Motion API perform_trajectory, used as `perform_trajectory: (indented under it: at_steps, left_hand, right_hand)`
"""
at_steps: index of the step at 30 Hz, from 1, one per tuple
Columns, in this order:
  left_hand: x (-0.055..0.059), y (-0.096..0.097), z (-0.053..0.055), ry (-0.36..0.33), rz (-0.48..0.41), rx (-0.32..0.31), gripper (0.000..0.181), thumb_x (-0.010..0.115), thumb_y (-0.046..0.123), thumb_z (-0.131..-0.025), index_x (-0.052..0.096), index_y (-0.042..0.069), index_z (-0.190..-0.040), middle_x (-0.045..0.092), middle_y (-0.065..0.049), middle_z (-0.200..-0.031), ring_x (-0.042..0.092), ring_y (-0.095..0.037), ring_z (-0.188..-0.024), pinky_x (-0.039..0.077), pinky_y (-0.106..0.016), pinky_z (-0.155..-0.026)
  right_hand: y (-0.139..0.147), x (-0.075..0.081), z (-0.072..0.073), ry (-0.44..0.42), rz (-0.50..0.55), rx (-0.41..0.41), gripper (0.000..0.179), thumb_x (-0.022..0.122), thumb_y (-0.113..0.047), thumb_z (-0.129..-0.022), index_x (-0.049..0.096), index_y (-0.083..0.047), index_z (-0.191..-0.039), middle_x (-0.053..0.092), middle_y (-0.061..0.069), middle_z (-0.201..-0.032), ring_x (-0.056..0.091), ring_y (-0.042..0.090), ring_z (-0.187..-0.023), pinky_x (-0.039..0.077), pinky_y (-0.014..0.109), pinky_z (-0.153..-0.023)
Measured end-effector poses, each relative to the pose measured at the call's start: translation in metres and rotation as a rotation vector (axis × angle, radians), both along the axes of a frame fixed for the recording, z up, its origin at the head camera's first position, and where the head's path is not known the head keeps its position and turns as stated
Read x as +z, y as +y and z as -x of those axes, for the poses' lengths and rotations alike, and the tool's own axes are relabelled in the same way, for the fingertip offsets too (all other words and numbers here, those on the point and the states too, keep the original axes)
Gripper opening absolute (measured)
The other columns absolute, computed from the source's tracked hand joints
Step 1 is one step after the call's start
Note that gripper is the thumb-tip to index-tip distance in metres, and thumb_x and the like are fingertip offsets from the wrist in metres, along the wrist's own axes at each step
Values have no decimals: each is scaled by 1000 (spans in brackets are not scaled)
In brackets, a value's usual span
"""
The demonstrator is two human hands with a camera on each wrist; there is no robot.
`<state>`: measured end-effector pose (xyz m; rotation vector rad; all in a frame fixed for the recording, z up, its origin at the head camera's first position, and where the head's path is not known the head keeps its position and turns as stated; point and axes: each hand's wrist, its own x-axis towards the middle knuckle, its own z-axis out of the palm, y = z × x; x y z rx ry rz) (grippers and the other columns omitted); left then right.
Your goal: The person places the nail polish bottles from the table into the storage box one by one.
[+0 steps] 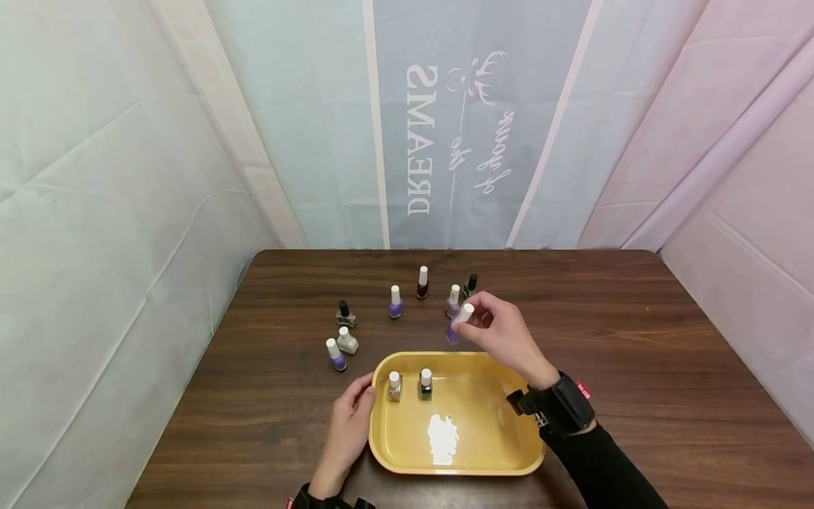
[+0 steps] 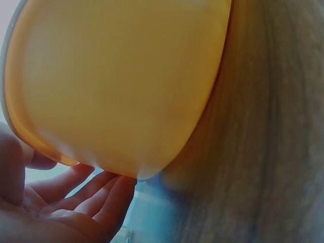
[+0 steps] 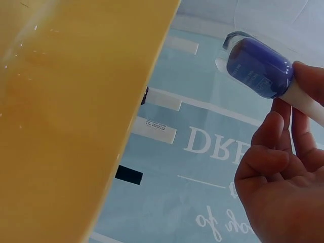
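My right hand (image 1: 509,339) pinches a purple nail polish bottle (image 3: 258,68) by its white cap, above the table just past the far rim of a yellow tray (image 1: 483,463). In the right wrist view, thumb and fingers meet around that cap. The left hand (image 1: 348,424) holds the tray's left end, its fingertips against the outer wall in the left wrist view. Inside the tray stand two white-capped bottles, a pale one (image 1: 394,387) and a dark one (image 1: 425,385), near the far left corner.
Behind the tray, a purple bottle (image 1: 396,304), a dark red bottle (image 1: 422,284), a lilac bottle (image 1: 452,302) and a black-capped bottle (image 1: 470,285) stand on the wooden table (image 1: 636,339). To the left are a grey bottle (image 1: 345,316), a whitish bottle (image 1: 347,342) and another purple bottle (image 1: 336,357).
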<state>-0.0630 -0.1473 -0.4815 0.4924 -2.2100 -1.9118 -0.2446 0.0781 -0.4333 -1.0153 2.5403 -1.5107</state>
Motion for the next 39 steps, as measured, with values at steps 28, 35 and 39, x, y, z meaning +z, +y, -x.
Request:
perform_trajectory:
  at_steps: [28,35,39]
  left_hand:
    - [-1,0,0,-24,25,16,33,46,16,-101,58,0,-128,60,-22,-128,63,-26,-111,56,-30,-86]
    - [-4,0,2,-35,29,28,31,47,14,-101,60,2,-126,62,-20,-126,64,-25,-110,55,-28,-86]
    - [-2,0,1,-10,22,16,32,47,14,-101,59,0,-127,61,-21,-126,64,-26,-109,55,-29,-86]
  right_hand:
    - [-7,27,-30,-40,-131,2,19,76,-11,-81,62,-17,-92,60,-5,-77,51,10,-68,41,22,-62]
    - [-6,25,-33,-56,-140,11,18,75,-12,-82,62,-18,-92,61,-6,-78,52,9,-68,42,22,-62]
    - [-6,25,-35,-68,-137,13,19,76,-12,-81,62,-17,-93,61,-5,-79,51,10,-67,42,22,-61]
